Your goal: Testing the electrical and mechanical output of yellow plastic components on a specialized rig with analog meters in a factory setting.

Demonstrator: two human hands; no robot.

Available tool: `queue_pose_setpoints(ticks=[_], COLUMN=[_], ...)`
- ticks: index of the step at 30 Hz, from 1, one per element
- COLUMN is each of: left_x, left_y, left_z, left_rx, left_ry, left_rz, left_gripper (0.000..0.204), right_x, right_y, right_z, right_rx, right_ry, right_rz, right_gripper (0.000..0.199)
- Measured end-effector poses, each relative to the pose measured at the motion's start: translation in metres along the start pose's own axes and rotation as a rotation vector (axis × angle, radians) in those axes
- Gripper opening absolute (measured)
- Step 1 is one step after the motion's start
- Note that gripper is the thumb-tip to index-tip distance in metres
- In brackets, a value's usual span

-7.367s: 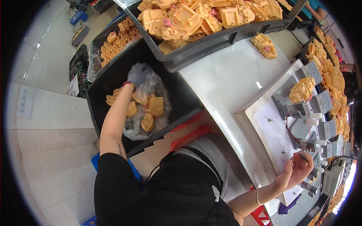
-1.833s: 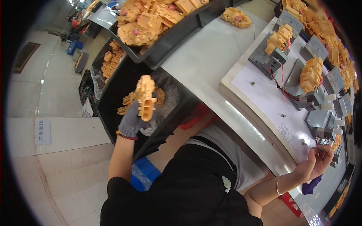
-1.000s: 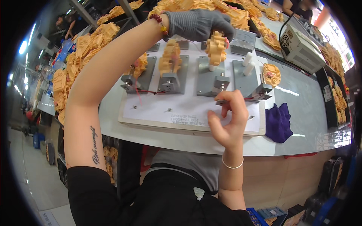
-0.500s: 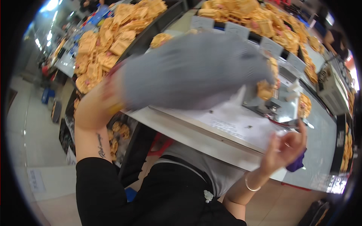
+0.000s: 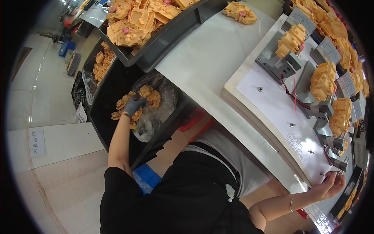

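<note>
Gloved left hand (image 5: 135, 104) curled down onto an orange plastic part (image 5: 149, 94) lying in the clear bag (image 5: 156, 113) inside the black bin (image 5: 102, 113); whether actually clamped on one cannot be told. Best to pinch a single part by its solid body and lift straight up, clear of bag film and bin wall. Bare right hand (image 5: 331, 186) loosely curled at the white fixture board (image 5: 272, 113) near its corner, apparently empty, with open tabletop (image 5: 210, 50) between bin and board for the carry.
</note>
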State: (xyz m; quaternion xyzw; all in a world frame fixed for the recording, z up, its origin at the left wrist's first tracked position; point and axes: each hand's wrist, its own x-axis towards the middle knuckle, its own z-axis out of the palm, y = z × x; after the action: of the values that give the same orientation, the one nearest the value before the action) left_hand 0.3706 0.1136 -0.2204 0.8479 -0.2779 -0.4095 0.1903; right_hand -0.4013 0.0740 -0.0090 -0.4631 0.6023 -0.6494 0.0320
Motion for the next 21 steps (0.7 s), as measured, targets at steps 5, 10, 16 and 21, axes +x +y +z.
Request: queue_pose_setpoints(ticks=[5, 10, 16, 21], left_x=[0.053, 0.007, -0.113, -0.207], left_y=[-0.008, 0.001, 0.071, 0.168], left_z=[0.081, 0.079, 0.039, 0.037], left_rx=[-0.131, -0.757, -1.027, -0.987], left_ry=[0.242, 0.136, -0.022, -0.366], left_rz=[-0.217, -0.179, 0.210, 0.464], left_gripper=[0.057, 0.047, 0.044, 0.044], right_x=[0.000, -0.002, -0.002, -0.006], right_y=[0.016, 0.015, 0.016, 0.022], right_z=[-0.015, -0.015, -0.017, -0.018], right_rx=[0.010, 0.023, 0.116, 0.030], right_ry=[0.037, 0.018, -0.033, -0.003], right_rz=[-0.088, -0.105, -0.095, 0.015], right_gripper=[0.022, 0.024, 0.024, 0.030])
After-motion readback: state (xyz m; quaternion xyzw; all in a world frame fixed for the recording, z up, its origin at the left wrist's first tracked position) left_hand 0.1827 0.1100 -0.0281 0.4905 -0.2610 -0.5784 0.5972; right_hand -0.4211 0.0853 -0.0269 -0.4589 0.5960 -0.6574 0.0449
